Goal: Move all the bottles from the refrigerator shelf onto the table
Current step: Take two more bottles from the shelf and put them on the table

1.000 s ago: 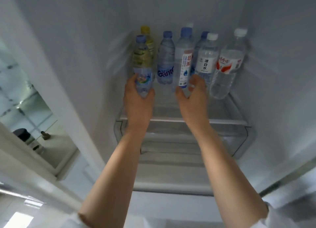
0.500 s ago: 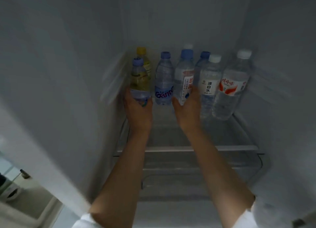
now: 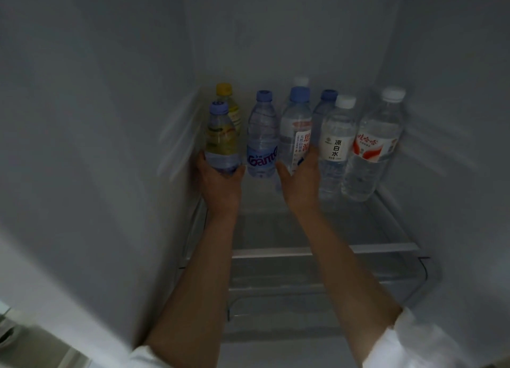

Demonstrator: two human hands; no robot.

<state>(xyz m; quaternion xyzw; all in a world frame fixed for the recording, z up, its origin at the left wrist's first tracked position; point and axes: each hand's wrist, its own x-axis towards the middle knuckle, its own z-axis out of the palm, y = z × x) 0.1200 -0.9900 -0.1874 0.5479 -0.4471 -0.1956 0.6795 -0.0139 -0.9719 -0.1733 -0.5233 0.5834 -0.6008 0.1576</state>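
Note:
Several water bottles stand at the back of the glass refrigerator shelf (image 3: 325, 250). My left hand (image 3: 219, 181) grips the bottom of a small blue-capped bottle with a yellow-green label (image 3: 220, 138) at the far left. My right hand (image 3: 299, 180) grips the lower part of a blue-capped bottle with a white label (image 3: 294, 130). Between them stands a blue-labelled Ganten bottle (image 3: 262, 135). A yellow-capped bottle (image 3: 229, 102) stands behind the left one. To the right are a white-capped bottle with a white label (image 3: 336, 144) and a red-labelled bottle (image 3: 372, 146).
White refrigerator walls (image 3: 96, 146) close in on the left, right and back. Two more bottle caps, one white (image 3: 300, 81) and one blue (image 3: 328, 95), show behind the front row. Below the shelf lies a clear drawer (image 3: 317, 290). The interior is dim.
Both hands have reached deeper into the refrigerator and closed around their bottles. The view has moved in closer and grown darker, and the open door at the left has left the frame.

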